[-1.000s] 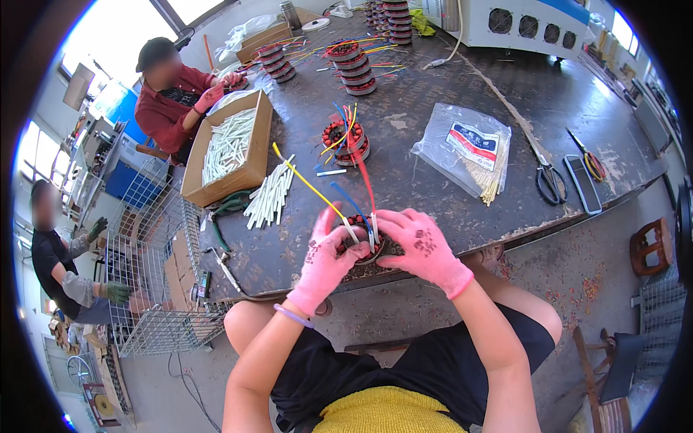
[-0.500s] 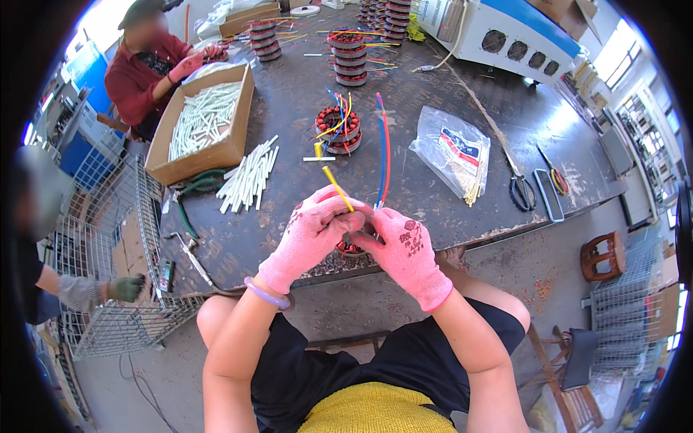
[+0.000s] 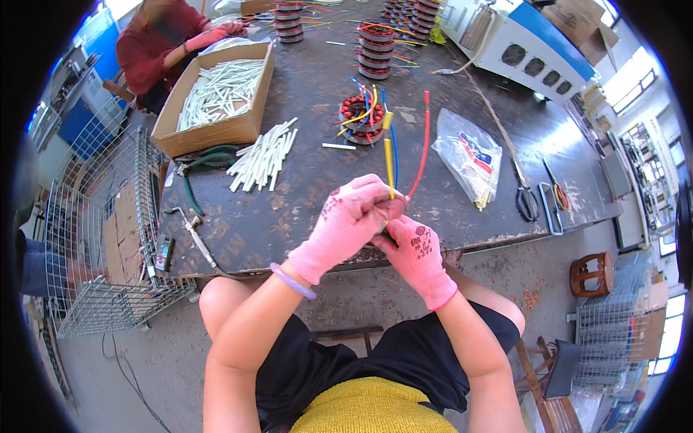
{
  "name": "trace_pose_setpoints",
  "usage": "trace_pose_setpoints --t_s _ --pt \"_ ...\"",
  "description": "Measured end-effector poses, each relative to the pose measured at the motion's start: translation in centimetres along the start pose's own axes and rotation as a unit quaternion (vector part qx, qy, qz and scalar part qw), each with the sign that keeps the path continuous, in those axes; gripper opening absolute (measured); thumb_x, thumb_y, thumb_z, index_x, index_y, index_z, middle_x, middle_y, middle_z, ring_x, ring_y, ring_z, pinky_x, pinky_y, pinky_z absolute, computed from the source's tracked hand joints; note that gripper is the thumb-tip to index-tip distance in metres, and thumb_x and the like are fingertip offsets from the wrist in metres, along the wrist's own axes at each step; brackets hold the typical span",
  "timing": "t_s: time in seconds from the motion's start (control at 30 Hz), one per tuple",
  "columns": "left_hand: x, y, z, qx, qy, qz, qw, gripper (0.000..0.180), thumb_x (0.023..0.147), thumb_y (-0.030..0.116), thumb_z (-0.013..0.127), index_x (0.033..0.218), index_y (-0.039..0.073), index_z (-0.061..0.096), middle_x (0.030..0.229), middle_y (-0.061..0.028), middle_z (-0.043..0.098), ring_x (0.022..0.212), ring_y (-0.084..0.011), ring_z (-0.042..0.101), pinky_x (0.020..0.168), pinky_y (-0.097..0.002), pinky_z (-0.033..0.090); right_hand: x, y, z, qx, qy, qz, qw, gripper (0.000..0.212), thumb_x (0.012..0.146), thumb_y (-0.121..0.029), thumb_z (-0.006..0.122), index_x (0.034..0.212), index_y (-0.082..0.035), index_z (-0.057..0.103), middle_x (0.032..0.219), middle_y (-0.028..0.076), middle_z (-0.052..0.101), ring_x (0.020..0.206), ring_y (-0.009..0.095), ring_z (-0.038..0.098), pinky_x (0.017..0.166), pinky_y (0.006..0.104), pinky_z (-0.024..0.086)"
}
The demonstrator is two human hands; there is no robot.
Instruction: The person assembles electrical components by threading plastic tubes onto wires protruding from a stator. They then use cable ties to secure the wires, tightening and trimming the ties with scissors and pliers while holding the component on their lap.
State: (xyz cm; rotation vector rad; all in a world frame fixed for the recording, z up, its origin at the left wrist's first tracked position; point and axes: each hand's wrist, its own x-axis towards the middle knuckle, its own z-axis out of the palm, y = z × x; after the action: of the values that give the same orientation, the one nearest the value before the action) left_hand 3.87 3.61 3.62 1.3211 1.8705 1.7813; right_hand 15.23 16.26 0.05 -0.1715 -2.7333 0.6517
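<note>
My left hand, in a pink glove, is closed with its fingertips pinched around a yellow wire. My right hand, gloved alike, meets it at the fingertips; its fingers are closed, and what they grip is hidden. Beside the yellow wire, a blue wire and a red wire rise from between the hands. Whatever the wires lead down to is covered by the gloves. Just beyond, a motor stator with red windings and coloured leads sits on the table, next to a short white sleeve.
White sleeves lie in a pile and fill a cardboard box. Stacked stators stand farther back. On the right are a plastic bag, black scissors and a phone. A soldering iron lies left. A co-worker sits opposite.
My hands have moved right. The yellow wire, which leaned left, now stands upright beside the blue one, and the red one bends away right. The red windings under my hands are now hidden.
</note>
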Motion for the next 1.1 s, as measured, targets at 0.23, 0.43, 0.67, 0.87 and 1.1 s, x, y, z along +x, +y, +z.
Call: trace_pose_setpoints --t_s 0.23,0.43,0.67,0.87,1.1 --pt "0.0 -0.3 0.1 -0.057 -0.022 -0.033 0.998 0.018 0.09 -0.001 0.059 0.106 0.001 0.068 0.086 -0.0042 0.063 0.069 -0.011 0.059 0.063 -0.026 0.05 -0.6 0.2 0.8 0.018 0.017 0.015 1.0 0.018 0.084 -0.021 0.071 0.088 -0.007 0.061 0.085 0.013 0.063 0.078 0.034 0.065 0.065 0.0439 0.051" --pt "3.0 -3.0 -10.3 0.187 0.137 -0.136 0.963 0.023 0.09 0.008 0.063 0.112 0.003 0.068 0.085 -0.0032 0.068 0.069 -0.0096 0.06 0.064 -0.0263 0.05 -4.8 -1.7 -2.5 0.134 0.019 0.096 0.986 0.031 0.078 -0.017 0.078 0.105 -0.005 0.069 0.079 0.008 0.063 0.068 0.02 0.062 0.064 0.0325 0.05" --pt "7.8 -12.8 -7.1 0.474 -0.008 -0.058 0.879 0.021 0.082 0.018 0.069 0.1 0.008 0.064 0.099 -0.0115 0.067 0.094 -0.0329 0.065 0.081 -0.0421 0.052 -7.3 -2.9 -1.8 0.218 -0.07 0.083 0.97 0.022 0.087 -0.024 0.07 0.103 -0.01 0.068 0.082 0.008 0.062 0.067 0.024 0.063 0.062 0.0342 0.05" --pt "6.0 -10.2 -7.6 0.478 -0.007 -0.088 0.874 0.02 0.081 0.014 0.068 0.095 0.007 0.055 0.089 -0.0142 0.065 0.087 -0.0351 0.064 0.074 -0.0429 0.05 -8.1 -2.4 -2.1 0.244 -0.096 0.092 0.961 0.023 0.089 -0.022 0.066 0.109 -0.01 0.067 0.084 0.009 0.063 0.069 0.024 0.062 0.063 0.0343 0.049" --pt "-8.7 3.6 -1.8 0.115 -0.033 -0.289 0.95 0.028 0.077 0.012 0.078 0.095 0.003 0.058 0.078 -0.002 0.065 0.062 -0.0071 0.056 0.056 -0.0254 0.047 -8.3 -4.9 2.6 0.702 -0.044 0.301 0.644 0.029 0.096 -0.016 0.063 0.122 -0.003 0.064 0.088 -0.002 0.062 0.07 0.004 0.051 0.061 0.021 0.041"
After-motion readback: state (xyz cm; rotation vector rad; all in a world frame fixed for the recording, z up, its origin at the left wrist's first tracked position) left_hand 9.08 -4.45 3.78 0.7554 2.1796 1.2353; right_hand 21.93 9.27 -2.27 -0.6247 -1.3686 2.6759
